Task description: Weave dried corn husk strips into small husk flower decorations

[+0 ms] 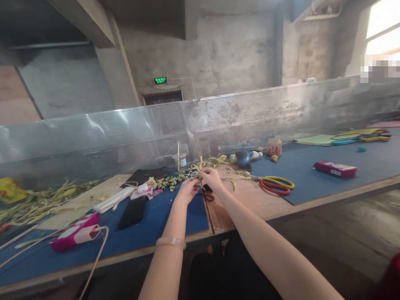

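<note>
My left hand (pixel 188 190) and my right hand (pixel 211 179) meet over the middle of the table, both with fingers closed. Between them is a yellow-green plant strip (pixel 201 162), whose upper end sticks up past my right fingertips. The lower part of the strip is hidden by my fingers. Just left of my hands lies a row of small green knotted plant pieces (pixel 171 182). Close by on the right, more pale strips (pixel 233 183) lie on the bare wood board. Orange-and-yellow-handled scissors (pixel 276 184) rest farther right.
A black phone (pixel 133 212), a magenta box (pixel 75 233) with a cable, and a heap of plant strips (pixel 40 200) are on the left. Behind runs a perforated metal screen (pixel 212 118). A jar (pixel 274 146) and another magenta box (pixel 335 169) stand right.
</note>
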`<state>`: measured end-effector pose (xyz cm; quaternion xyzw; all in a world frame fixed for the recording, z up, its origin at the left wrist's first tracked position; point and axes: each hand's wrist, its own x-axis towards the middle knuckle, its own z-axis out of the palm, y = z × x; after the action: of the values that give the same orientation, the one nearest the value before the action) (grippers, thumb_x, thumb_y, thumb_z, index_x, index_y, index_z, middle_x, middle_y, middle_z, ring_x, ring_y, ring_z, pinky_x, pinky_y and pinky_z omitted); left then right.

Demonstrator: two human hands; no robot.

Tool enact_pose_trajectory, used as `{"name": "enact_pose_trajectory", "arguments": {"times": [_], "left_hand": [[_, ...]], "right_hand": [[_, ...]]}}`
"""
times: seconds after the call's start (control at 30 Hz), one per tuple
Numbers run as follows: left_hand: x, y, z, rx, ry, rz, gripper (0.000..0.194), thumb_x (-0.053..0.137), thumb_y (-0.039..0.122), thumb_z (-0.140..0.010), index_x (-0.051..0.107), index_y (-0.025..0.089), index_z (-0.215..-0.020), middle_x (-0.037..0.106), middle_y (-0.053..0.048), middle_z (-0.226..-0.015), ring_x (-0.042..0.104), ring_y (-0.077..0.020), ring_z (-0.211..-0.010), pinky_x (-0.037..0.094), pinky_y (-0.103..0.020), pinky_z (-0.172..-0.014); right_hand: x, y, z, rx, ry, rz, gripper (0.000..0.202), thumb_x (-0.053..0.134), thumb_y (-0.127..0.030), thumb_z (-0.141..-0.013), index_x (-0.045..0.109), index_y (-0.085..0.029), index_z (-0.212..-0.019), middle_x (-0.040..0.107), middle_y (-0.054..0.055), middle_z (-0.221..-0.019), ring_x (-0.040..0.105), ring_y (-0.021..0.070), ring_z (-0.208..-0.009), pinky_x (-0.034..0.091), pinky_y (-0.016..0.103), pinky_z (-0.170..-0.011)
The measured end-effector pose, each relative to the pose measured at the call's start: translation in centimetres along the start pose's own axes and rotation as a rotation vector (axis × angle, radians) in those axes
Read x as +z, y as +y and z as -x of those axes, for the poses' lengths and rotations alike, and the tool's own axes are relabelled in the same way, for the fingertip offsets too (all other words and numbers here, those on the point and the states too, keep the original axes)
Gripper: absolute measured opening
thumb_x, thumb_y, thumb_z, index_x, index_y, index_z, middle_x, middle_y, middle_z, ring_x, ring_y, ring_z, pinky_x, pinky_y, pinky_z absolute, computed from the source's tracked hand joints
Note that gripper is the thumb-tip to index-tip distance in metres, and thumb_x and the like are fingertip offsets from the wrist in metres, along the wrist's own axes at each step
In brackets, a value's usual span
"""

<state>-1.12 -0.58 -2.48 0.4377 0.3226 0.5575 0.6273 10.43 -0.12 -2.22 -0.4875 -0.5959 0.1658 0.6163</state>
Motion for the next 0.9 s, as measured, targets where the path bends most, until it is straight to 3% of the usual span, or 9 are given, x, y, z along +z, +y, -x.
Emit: {"name": "enact_pose_trajectory", "arguments": {"times": [0.2,0.4,0.5,0.6,0.7,0.8,0.9], "left_hand": [[0.1,0.0,0.2,-0.025,-0.023,-0.019,0.015,0.067,0.001,-0.055,0.06,0.011,-0.064,0.058,0.001,-0.053,0.043,-0.0027,-0.04,0.028,-0.015,-0.039],[0.1,-0.1,0.2,-0.049,-0.039,-0.038,0.016,0.067,0.001,-0.055,0.06,0.011,-0.065,0.057,0.002,-0.052,0.043,-0.0023,-0.039,0.027,-0.015,-0.038],[0.1,-0.2,0.2,-0.054,-0.038,-0.047,0.015,0.066,0.0,-0.056,0.061,0.011,-0.064,0.057,0.002,-0.052,0.042,-0.0021,-0.038,0.027,-0.015,-0.038],[0.1,-0.2,0.3,-0.055,-0.034,-0.049,0.014,0.066,0.0,-0.056,0.061,0.011,-0.063,0.058,0.002,-0.053,0.042,-0.0019,-0.038,0.027,-0.015,-0.039],[0.2,-0.1,0.4,-0.061,-0.033,-0.045,0.014,0.065,-0.001,-0.056,0.061,0.011,-0.062,0.058,0.001,-0.054,0.042,-0.0017,-0.038,0.028,-0.015,-0.038],[0.4,0.0,0.5,-0.071,-0.042,-0.041,0.013,0.064,-0.001,-0.057,0.062,0.01,-0.062,0.059,0.001,-0.055,0.043,-0.0019,-0.039,0.028,-0.014,-0.038],[0.4,0.0,0.6,-0.084,-0.053,-0.039,0.011,0.064,0.0,-0.059,0.064,0.01,-0.064,0.06,0.0,-0.055,0.043,-0.0019,-0.039,0.029,-0.014,-0.038]], "right_hand": [[-0.1,0.2,0.0,0.074,-0.016,-0.161,0.019,0.061,-0.031,-0.067,0.06,-0.014,-0.06,0.06,-0.001,-0.058,0.056,0.0127,-0.058,0.041,0.022,-0.057],[0.0,0.7,-0.2,0.112,-0.024,-0.227,0.02,0.055,-0.029,-0.081,0.056,-0.011,-0.072,0.057,-0.002,-0.067,0.054,0.0085,-0.058,0.046,0.024,-0.057],[0.3,1.1,-0.4,0.096,0.0,-0.262,0.012,0.061,-0.022,-0.074,0.056,-0.012,-0.078,0.056,-0.003,-0.065,0.055,0.0099,-0.06,0.046,0.024,-0.059],[0.8,1.4,-0.6,0.062,0.026,-0.305,0.038,0.063,-0.016,-0.064,0.051,-0.014,-0.1,0.056,-0.004,-0.064,0.057,0.0119,-0.063,0.046,0.024,-0.061],[1.1,1.8,-0.6,0.025,0.039,-0.31,0.058,0.062,-0.018,-0.062,0.04,-0.015,-0.117,0.055,-0.005,-0.067,0.057,0.0129,-0.064,0.046,0.025,-0.061],[1.1,2.1,-0.7,-0.008,0.055,-0.263,0.06,0.061,-0.021,-0.061,0.041,-0.015,-0.118,0.054,-0.004,-0.069,0.056,0.0139,-0.062,0.047,0.028,-0.061],[0.9,2.2,-0.7,-0.049,0.078,-0.187,0.049,0.061,-0.021,-0.06,0.051,-0.016,-0.108,0.054,0.0,-0.075,0.056,0.0159,-0.068,0.047,0.032,-0.067]]}}
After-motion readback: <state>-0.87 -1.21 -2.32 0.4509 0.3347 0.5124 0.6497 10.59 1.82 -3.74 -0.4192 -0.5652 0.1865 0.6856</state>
